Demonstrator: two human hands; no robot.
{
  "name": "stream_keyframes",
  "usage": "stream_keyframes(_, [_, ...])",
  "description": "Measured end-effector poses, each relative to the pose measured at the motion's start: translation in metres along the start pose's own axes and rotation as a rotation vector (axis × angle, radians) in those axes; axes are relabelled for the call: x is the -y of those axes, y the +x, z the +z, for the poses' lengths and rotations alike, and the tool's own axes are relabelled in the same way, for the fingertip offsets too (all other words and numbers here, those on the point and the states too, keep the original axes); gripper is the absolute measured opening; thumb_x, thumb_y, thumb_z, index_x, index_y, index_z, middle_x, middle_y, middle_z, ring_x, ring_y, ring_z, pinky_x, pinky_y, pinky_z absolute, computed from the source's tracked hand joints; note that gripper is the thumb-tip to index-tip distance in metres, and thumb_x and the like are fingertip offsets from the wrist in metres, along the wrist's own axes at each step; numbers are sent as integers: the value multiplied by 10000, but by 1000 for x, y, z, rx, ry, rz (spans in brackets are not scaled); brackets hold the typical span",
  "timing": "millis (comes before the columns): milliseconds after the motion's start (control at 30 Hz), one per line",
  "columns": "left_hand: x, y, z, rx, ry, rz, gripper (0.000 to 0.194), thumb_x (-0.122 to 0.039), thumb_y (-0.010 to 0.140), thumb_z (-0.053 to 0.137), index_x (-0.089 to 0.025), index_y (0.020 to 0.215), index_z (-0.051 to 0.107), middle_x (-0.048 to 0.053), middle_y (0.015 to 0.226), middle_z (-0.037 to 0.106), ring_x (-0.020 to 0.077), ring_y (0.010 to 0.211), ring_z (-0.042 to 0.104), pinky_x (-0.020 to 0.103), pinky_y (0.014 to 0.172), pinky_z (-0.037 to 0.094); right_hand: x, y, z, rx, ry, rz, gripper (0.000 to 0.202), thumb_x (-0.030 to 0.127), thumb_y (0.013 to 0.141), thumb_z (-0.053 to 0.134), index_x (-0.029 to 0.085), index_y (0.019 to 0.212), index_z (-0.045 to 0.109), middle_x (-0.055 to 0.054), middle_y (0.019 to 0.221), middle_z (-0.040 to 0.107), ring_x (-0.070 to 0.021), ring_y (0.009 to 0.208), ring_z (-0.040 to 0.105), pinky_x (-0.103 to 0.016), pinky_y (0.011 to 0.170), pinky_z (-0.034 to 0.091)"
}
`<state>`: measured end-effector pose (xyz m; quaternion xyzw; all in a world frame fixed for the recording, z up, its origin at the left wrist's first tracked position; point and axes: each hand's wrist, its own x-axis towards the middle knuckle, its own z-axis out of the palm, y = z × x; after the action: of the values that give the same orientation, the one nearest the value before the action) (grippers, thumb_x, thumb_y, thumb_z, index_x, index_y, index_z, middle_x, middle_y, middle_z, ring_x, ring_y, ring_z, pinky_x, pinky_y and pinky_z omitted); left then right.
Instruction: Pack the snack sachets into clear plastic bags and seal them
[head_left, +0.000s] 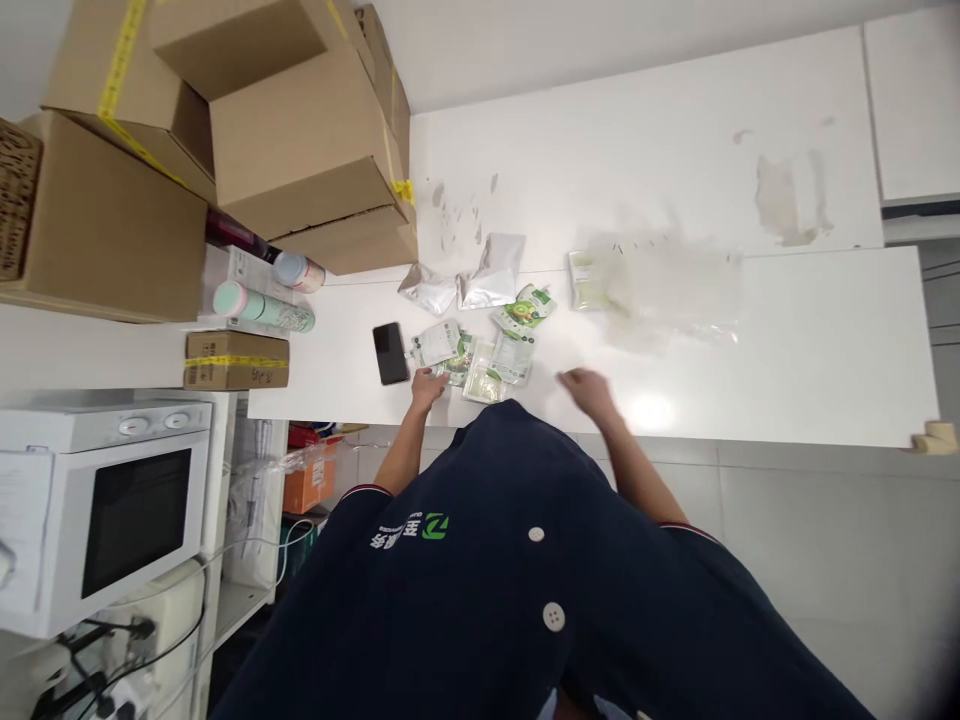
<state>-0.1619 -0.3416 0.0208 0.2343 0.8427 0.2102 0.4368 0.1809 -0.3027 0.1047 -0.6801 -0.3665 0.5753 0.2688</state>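
A white desk (840, 350) carries boxes (300, 130) at far left; a microwave (142, 520) stands near left. Packets (512, 357) lie overlapping mid-desk, just right of the left grip (426, 389), its fingers at their edge, and left of the blurred, curled right grip (591, 394); I cannot tell whether either holds anything. The packets look flat, white and green.

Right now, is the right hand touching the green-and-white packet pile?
Apart. The head view shows white tabletop between the right hand and the packet pile.
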Motion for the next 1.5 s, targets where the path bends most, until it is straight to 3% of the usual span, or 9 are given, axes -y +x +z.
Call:
stream_keyframes(200, [5, 6, 12, 202, -301, -50, 246, -230, 662, 757, -152, 735, 535, -63, 577, 490, 51, 506, 460, 212, 574, 418, -48, -6, 114, 183, 291, 477, 290, 229, 673, 810, 155, 778, 549, 19, 589, 561, -112, 565, 574, -207, 525, 505])
stream_keyframes(333, [9, -4, 9, 352, -369, -34, 282, -275, 687, 762, -158, 663, 507, -54, 556, 467, 58, 517, 464, 219, 575, 417, -64, 1, 144, 229, 451, 577, 302, 147, 694, 796, 176, 725, 497, 45, 557, 535, -66, 485, 488, -175, 467, 457])
stream_keyframes(467, [-5, -17, -1, 343, -212, 83, 388, -415, 737, 724, -176, 580, 461, -57, 462, 406, 74, 452, 447, 214, 484, 355, -49, 1, 132, 303, 383, 482, 264, 251, 785, 743, 178, 719, 499, 18, 563, 564, -74, 486, 506, -181, 456, 449])
stream_keyframes(600, [-46, -26, -18, 261, -61, 268, 476, -509, 732, 705, -183, 506, 443, -46, 384, 389, 68, 375, 393, 208, 404, 261, -3, 0, 111, 384, 458, 341, 352, 434, 815, 701, 186, 680, 491, 6, 533, 549, -76, 459, 491, -180, 417, 417])
stream_keyframes(767, [-102, -30, -34, 181, -192, 314, 504, -578, 711, 696, -179, 503, 470, -31, 399, 416, 58, 342, 343, 219, 364, 225, 58, 2, 99, 415, 712, 401, 533, 589, 759, 683, 215, 589, 343, 74, 441, 380, -33, 366, 311, -159, 317, 272])
stream_keyframes(967, [-144, -37, -59, 140, -316, 405, 534, -643, 699, 679, -192, 537, 444, -48, 419, 380, 54, 355, 355, 210, 359, 229, 113, -9, 78, 571, 755, 283, 617, 651, 746, 645, 224, 565, 239, 99, 419, 269, -30, 348, 249, -163, 301, 210])
stream_keyframes(1233, [-186, -47, -92, 193, -515, 527, 488, -593, 713, 693, -188, 584, 452, -34, 476, 449, 91, 482, 516, 192, 435, 377, 130, -7, 27, 515, 675, 75, 500, 557, 805, 654, 218, 589, 357, 69, 446, 357, -63, 396, 346, -190, 355, 298])
stream_keyframes(1367, [-192, -47, -74, 252, -621, 583, 344, -476, 685, 724, -174, 704, 559, -6, 651, 604, 124, 652, 609, 228, 585, 478, 103, 1, 26, 287, 596, -38, 253, 268, 779, 711, 197, 681, 488, 34, 593, 539, -88, 557, 513, -190, 506, 447])
stream_keyframes(1500, [-167, -60, -10, 400, -520, 591, 217, -358, 669, 691, -168, 751, 626, 15, 758, 655, 159, 744, 623, 277, 684, 497, 75, -3, 43, 273, 514, -78, 205, 72, 734, 659, 219, 733, 516, 49, 690, 598, -103, 665, 570, -200, 609, 497])
